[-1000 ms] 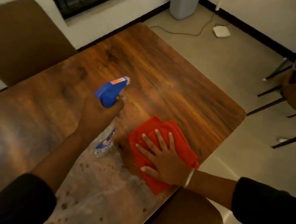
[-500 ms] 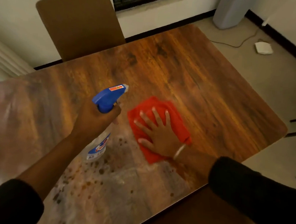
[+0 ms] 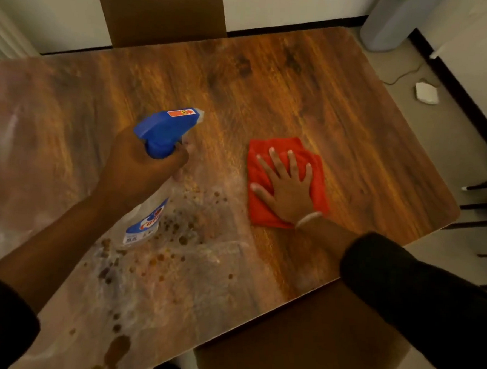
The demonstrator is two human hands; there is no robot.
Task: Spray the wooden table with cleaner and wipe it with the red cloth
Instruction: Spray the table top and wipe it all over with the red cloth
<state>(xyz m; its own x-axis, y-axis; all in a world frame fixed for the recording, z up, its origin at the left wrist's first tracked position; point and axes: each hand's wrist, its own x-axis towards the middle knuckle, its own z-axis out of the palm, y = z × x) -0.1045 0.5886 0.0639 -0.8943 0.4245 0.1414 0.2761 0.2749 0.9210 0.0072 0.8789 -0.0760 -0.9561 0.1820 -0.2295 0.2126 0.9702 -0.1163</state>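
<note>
The wooden bench (image 3: 313, 103) fills most of the view, its far and right parts clean brown grain, its near-left part filmed with pale smear and dotted with brown spots (image 3: 176, 231). A brown chair (image 3: 159, 11) stands at the far edge and another chair seat (image 3: 298, 344) is tucked at the near edge. On the floor to the far right lie a grey bin (image 3: 395, 19) and a small white device (image 3: 426, 93).

The left hand (image 3: 140, 172) holds the spray bottle (image 3: 165, 131) above the bench, fingers (image 3: 178, 157) clenched round its neck under the blue head, nozzle aimed far and right. The right hand (image 3: 288, 184) lies flat on the red cloth (image 3: 317, 171), fingers released and spread, pressing it to the bench right of centre.

The likely trouble is coverage: the cloth sits on clean wood while the spotted patch lies to its near left, so wiping there would leave the dirt. A spray aimed as the nozzle now points could also miss the spots.

Compared with half a second ago, the cloth and right hand sit further right, well apart from the bottle, and the view has swung so the far chair is nearly overhead.
</note>
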